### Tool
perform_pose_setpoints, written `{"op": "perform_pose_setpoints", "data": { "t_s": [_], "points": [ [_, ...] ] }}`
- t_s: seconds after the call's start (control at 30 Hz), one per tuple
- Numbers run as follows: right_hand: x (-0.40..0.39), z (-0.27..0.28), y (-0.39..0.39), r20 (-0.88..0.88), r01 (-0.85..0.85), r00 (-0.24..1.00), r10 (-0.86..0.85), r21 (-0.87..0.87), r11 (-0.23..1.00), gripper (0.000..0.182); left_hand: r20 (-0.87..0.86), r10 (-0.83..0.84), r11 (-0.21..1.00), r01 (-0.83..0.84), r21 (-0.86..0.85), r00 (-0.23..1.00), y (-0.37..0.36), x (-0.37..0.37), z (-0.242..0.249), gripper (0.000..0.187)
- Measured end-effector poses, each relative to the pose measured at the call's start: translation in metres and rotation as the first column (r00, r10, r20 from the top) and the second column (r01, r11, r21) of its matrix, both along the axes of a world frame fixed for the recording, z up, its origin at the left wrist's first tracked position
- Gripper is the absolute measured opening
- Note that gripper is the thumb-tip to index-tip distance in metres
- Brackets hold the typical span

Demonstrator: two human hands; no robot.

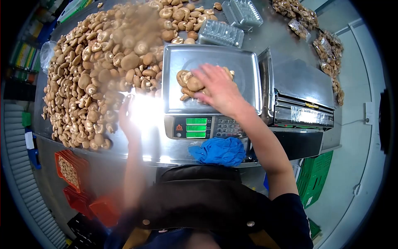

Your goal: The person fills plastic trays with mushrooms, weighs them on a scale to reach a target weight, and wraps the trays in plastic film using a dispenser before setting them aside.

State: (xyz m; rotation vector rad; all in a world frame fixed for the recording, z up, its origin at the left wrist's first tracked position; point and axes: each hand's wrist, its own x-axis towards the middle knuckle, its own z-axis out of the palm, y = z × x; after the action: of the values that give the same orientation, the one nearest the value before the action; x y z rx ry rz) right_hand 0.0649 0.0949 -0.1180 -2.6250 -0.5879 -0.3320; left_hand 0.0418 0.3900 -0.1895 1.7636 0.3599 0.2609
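Brown-capped shiitake mushrooms (pixel 192 84) lie in a small heap on the steel pan (pixel 244 62) of a weighing scale. Over the right part of this heap rests my right hand (pixel 219 89), its fingers stretched out and hiding some of the caps. Green digits glow on the scale's display (pixel 196 128), below the pan. My left hand (pixel 126 114) is by the near right edge of the big loose mushroom pile (pixel 83 83). Bright glare and haze wash out its fingers, so I cannot tell whether it holds a mushroom.
Clear plastic trays (pixel 222 34) stand behind the scale. To its right is a film-wrapping machine (pixel 304 91), with wrapped mushroom packs (pixel 327 50) beyond. A crumpled blue glove or cloth (pixel 219 151) lies at the front edge. Red crates (pixel 72 170) are below left, a green crate (pixel 315 176) below right.
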Motion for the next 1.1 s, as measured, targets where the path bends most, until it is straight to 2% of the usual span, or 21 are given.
{"op": "perform_pose_setpoints", "data": {
  "t_s": [0.03,0.07,0.1,0.2,0.23,0.3,0.37,0.43,0.47,0.5,0.53,0.57,0.63,0.67,0.7,0.77,0.87,0.93,0.97,1.03,1.1],
  "points": [
    [-0.001,0.006,-0.005,0.013,0.036,0.999,-0.037,0.043,0.998,0.047,-0.002,0.017,0.993,-0.016,0.117,1.000,0.018,-0.011,-0.018,0.040],
    [-0.005,0.011,-0.014,-0.038,0.112,0.993,-0.108,0.127,0.986,0.046,0.003,-0.036,0.954,0.033,0.298,0.999,0.024,-0.023,-0.017,0.041],
    [-0.009,0.016,-0.026,-0.093,0.188,0.981,-0.172,0.206,0.960,0.044,-0.001,-0.087,0.881,0.078,0.467,0.996,0.032,-0.036,-0.017,0.042],
    [-0.023,0.002,-0.067,-0.197,0.404,0.914,-0.355,0.348,0.846,0.038,-0.086,-0.076,0.898,0.106,0.426,0.993,0.085,-0.056,-0.075,0.054],
    [-0.030,-0.003,-0.078,-0.288,0.495,0.862,-0.416,0.304,0.814,0.037,-0.045,-0.095,0.854,0.104,0.509,0.994,0.081,-0.054,-0.067,0.055],
    [-0.038,-0.016,-0.092,-0.375,0.559,0.821,-0.431,0.377,0.738,0.038,0.075,-0.144,0.798,0.071,0.599,0.987,0.064,-0.041,-0.037,0.053],
    [-0.040,-0.022,-0.101,-0.408,0.565,0.810,-0.421,0.356,0.744,0.040,0.217,-0.251,0.871,0.122,0.476,0.943,0.023,-0.013,0.012,0.046],
    [-0.037,-0.030,-0.104,-0.438,0.545,0.810,-0.390,0.319,0.775,0.042,0.183,-0.379,0.910,0.329,0.254,0.907,-0.019,0.016,0.034,0.040],
    [-0.035,-0.035,-0.105,-0.456,0.522,0.812,-0.365,0.287,0.803,0.043,0.108,-0.444,0.895,0.437,0.088,0.889,-0.038,0.033,0.032,0.047],
    [-0.033,-0.039,-0.107,-0.474,0.498,0.811,-0.342,0.255,0.829,0.043,0.007,-0.542,0.829,0.533,0.169,0.840,-0.057,0.042,0.039,0.059],
    [-0.030,-0.041,-0.106,-0.595,0.516,0.753,-0.280,0.270,0.813,0.049,-0.102,-0.618,0.754,0.625,0.204,0.779,-0.068,0.054,0.028,0.071],
    [-0.027,-0.040,-0.103,-0.667,0.507,0.711,-0.223,0.268,0.819,0.051,-0.188,-0.676,0.689,0.702,0.182,0.712,-0.080,0.062,0.028,0.078],
    [-0.023,-0.054,-0.103,-0.760,0.573,0.646,-0.066,0.427,0.700,0.051,-0.211,-0.706,0.620,0.734,0.276,0.676,-0.092,0.065,0.023,0.080],
    [-0.020,-0.057,-0.103,-0.771,0.561,0.637,-0.022,0.444,0.698,0.051,-0.114,-0.736,0.609,0.726,0.319,0.668,-0.095,0.064,0.021,0.083],
    [-0.019,-0.059,-0.103,-0.780,0.549,0.626,0.023,0.461,0.698,0.051,-0.146,-0.723,0.662,0.738,0.130,0.675,-0.097,0.061,0.020,0.083],
    [-0.021,-0.059,-0.102,-0.758,0.545,0.652,0.017,0.484,0.684,0.047,-0.105,-0.757,0.653,0.752,-0.088,0.645,-0.095,0.061,0.015,0.084],
    [-0.027,-0.044,-0.108,-0.668,0.471,0.744,-0.029,0.493,0.732,0.045,-0.104,-0.668,0.742,0.671,-0.015,0.737,-0.107,0.044,0.025,0.085],
    [-0.038,-0.016,-0.121,-0.572,0.421,0.814,-0.105,0.456,0.784,0.047,-0.066,-0.660,0.751,0.660,-0.035,0.748,-0.122,0.031,0.055,0.084],
    [-0.044,-0.006,-0.134,-0.514,0.379,0.852,-0.096,0.482,0.790,0.049,-0.069,-0.649,0.761,0.644,-0.085,0.758,-0.138,0.023,0.077,0.084],
    [-0.058,0.015,-0.169,-0.412,0.301,0.909,-0.058,0.556,0.775,0.050,-0.037,-0.660,0.751,0.657,-0.072,0.750,-0.175,0.006,0.112,0.084],
    [-0.072,0.032,-0.217,-0.447,0.343,0.891,-0.075,0.555,0.758,0.049,-0.011,-0.674,0.736,0.670,-0.099,0.739,-0.224,-0.007,0.133,0.085]
  ]
}}
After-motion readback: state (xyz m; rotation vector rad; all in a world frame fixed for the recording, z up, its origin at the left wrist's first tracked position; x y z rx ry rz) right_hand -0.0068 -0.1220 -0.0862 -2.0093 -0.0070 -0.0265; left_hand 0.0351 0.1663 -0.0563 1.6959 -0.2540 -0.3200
